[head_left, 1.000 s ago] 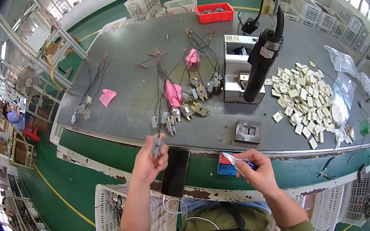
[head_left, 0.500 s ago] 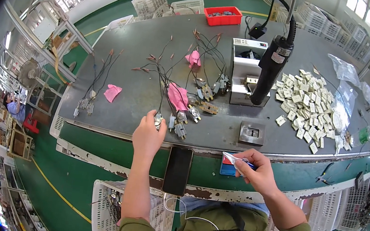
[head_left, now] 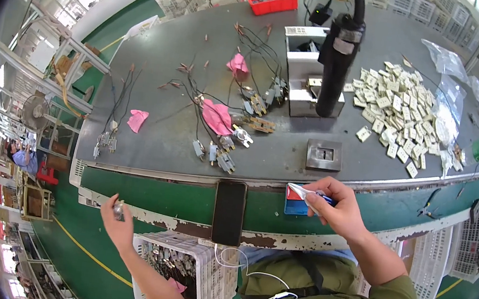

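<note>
My left hand (head_left: 118, 225) is off the table's front left edge, near the crate. Its fingers are closed on a small shiny metal part (head_left: 118, 210), whose kind I cannot make out. My right hand (head_left: 337, 209) is closed round a slim white pointed tool (head_left: 299, 190) with a dark blue part at the grip. Below that tool lies a small blue and red box (head_left: 294, 207) on the green ledge. Plug parts with black leads (head_left: 225, 161) and a pink scrap (head_left: 216, 117) lie left of centre on the grey table. Behind my right hand sits a metal block (head_left: 323, 155) with a slotted recess.
A press-like machine (head_left: 297, 67) with a black cylindrical tool (head_left: 337, 66) stands mid-table. A heap of cream plastic pieces (head_left: 397, 106) lies to the right, beside clear bags. A phone (head_left: 229, 213) rests on the ledge. Below is a white crate (head_left: 215, 272). A red bin (head_left: 271, 1) stands behind.
My left hand has moved left and toward me, away from the plug parts, with a small metal part in its fingers. My right hand keeps the white tool near the box. The view has shifted.
</note>
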Action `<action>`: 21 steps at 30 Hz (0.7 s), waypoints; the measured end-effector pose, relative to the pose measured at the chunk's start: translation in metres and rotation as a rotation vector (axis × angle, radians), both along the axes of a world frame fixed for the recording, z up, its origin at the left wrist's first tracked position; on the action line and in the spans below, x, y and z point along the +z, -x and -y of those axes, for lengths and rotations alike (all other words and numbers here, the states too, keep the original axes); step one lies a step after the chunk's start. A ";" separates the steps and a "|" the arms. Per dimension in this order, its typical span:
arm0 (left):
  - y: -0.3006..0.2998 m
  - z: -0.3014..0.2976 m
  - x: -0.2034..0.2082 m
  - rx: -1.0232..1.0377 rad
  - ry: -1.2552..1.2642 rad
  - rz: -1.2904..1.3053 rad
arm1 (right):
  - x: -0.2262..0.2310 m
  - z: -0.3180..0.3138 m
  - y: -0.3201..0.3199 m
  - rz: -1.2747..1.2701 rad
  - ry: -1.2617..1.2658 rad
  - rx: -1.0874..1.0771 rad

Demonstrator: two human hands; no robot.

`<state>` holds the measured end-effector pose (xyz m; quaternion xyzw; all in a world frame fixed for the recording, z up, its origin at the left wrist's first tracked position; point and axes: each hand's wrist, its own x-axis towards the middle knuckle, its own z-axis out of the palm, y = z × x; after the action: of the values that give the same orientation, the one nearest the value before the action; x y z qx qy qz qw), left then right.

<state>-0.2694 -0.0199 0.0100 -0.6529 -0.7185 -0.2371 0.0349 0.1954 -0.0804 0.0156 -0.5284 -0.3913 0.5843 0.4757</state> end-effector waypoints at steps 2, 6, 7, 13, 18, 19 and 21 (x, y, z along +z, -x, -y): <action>0.041 0.009 -0.030 0.052 -0.185 0.058 | 0.001 -0.001 -0.004 0.027 -0.006 0.002; 0.076 0.019 -0.075 0.032 -0.381 0.055 | 0.006 -0.004 -0.020 0.173 -0.035 0.041; 0.076 0.025 -0.080 0.025 -0.346 0.069 | 0.009 -0.001 -0.025 0.268 -0.062 0.053; -0.043 0.019 -0.049 -0.401 -0.154 1.514 | 0.019 -0.014 -0.045 0.741 -0.162 0.228; -0.146 0.027 -0.028 -0.587 0.058 1.400 | 0.013 -0.035 -0.035 1.191 -0.114 0.544; -0.163 0.030 -0.023 -0.595 0.063 1.370 | 0.008 -0.038 -0.033 1.247 -0.161 0.565; -0.187 0.036 -0.018 -0.660 0.053 1.516 | 0.003 -0.045 -0.030 1.283 -0.172 0.600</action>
<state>-0.0821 -0.0561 -0.0081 -0.4938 -0.3238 -0.5943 -0.5460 0.2256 -0.0357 0.0183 -0.5981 -0.7674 0.2308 0.0105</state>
